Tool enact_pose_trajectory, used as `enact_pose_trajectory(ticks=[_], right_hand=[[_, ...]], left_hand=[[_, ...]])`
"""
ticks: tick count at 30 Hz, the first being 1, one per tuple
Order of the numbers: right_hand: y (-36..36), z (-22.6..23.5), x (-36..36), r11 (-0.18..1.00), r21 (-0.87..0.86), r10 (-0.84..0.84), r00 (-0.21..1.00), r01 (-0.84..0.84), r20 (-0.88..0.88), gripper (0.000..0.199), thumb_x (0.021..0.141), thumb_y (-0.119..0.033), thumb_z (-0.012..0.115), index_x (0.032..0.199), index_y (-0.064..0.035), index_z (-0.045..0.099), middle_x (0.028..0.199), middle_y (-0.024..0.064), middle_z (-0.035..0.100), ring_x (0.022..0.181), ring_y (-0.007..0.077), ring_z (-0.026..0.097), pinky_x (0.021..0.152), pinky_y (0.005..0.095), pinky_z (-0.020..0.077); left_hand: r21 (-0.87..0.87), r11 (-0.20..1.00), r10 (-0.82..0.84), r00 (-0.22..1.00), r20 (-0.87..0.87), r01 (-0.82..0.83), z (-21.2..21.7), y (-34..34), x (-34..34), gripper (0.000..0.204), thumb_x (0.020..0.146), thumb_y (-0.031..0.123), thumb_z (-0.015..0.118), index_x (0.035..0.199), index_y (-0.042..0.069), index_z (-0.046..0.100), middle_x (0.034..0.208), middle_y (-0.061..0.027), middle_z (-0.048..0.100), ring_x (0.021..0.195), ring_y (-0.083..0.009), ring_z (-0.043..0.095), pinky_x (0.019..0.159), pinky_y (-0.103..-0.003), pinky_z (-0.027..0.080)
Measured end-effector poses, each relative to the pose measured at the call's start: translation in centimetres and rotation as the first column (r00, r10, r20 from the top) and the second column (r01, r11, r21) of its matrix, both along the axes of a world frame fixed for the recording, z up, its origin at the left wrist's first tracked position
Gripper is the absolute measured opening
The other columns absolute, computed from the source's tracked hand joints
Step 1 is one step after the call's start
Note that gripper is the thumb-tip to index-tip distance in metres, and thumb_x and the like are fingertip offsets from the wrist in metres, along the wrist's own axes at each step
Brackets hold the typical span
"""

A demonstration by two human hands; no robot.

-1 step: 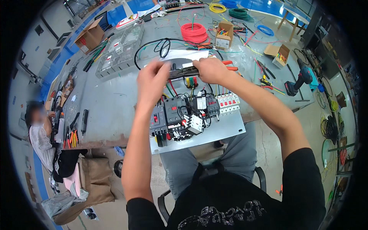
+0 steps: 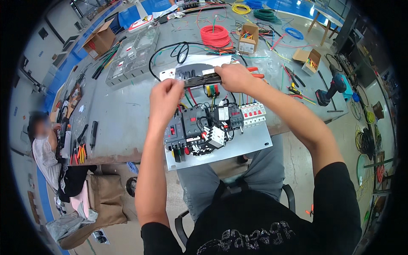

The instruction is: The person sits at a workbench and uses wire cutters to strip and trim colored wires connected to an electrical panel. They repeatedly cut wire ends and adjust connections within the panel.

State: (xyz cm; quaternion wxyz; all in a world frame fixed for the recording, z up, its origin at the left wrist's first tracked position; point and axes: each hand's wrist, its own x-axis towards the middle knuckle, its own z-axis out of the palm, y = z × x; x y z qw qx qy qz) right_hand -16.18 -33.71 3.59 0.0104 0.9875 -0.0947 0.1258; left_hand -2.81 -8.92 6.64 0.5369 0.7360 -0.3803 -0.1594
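Around the pliers [image 2: 203,80] — right fingers [image 2: 224,74] curled.

A grey table [image 2: 123,114], worn brown along its near edge, carries a pale metal plate [image 2: 255,143] that juts past that edge. Toward the far side lie a red wire coil [image 2: 215,36], a green wire coil [image 2: 264,16] and a small cardboard box [image 2: 247,45]. A drill [image 2: 332,87] stands at the right; a screwdriver [image 2: 94,135] lies near the left corner, with clear plastic boxes [image 2: 132,57] farther back.

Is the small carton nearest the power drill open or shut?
Open: the carton has a flap spread out, and coloured pieces show inside.
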Motion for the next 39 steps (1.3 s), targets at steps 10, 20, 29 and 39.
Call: enact_pose_trajectory(ticks=[10,20,29,39], right_hand=[[0.5,-0.5,-0.9,0.949,-0.315,0.045,0.998,-0.029,0.046,0.027,0.083,-0.011,0.066,0.11,-0.0063,0.066,0.093,0.0109,0.073,0.095,0.0348,0.069,0.082,0.0493,0.0476],[2.5,0.4,-0.9,0.961,-0.27,-0.086,0.992,0.057,-0.095,0.044,0.087,-0.006,0.065,0.131,-0.0042,0.062,0.097,0.013,0.074,0.089,0.0342,0.073,0.075,0.0461,0.0562],[3.8,1.7,-1.0,0.932,-0.361,-0.028,0.999,0.016,-0.029,0.051,0.088,-0.006,0.065,0.139,-0.0059,0.059,0.107,0.0127,0.072,0.109,0.033,0.067,0.099,0.0488,0.0492],[2.5,1.7,-0.9,0.97,-0.241,0.008,0.996,-0.029,-0.088,0.055,0.089,-0.006,0.064,0.143,-0.0083,0.056,0.109,0.0141,0.069,0.105,0.0326,0.068,0.097,0.0487,0.049]], left_hand=[[0.029,0.999,0.044,0.979,-0.197,-0.039,-5.2,-2.2,-0.1,0.025,0.101,0.018,0.067,0.116,0.0,0.076,0.098,-0.0076,0.077,0.089,-0.0155,0.077,0.07,-0.03,0.06],[-0.248,0.969,-0.133,0.838,-0.53,-0.003,-8.7,-3.5,1.1,0.022,0.105,0.015,0.064,0.118,0.0,0.074,0.11,-0.0084,0.076,0.094,-0.0178,0.077,0.077,-0.026,0.062],[-0.293,0.955,-0.129,0.838,-0.531,-0.038,-9.1,-3.4,1.0,0.02,0.103,0.015,0.065,0.114,0.002,0.075,0.102,-0.0069,0.076,0.083,-0.0139,0.074,0.073,-0.026,0.06],[-0.305,0.952,-0.14,0.838,-0.527,-0.033,-9.5,-3.6,0.8,0.019,0.104,0.015,0.064,0.113,0.003,0.075,0.103,-0.0066,0.076,0.083,-0.0128,0.073,0.073,-0.026,0.06]])
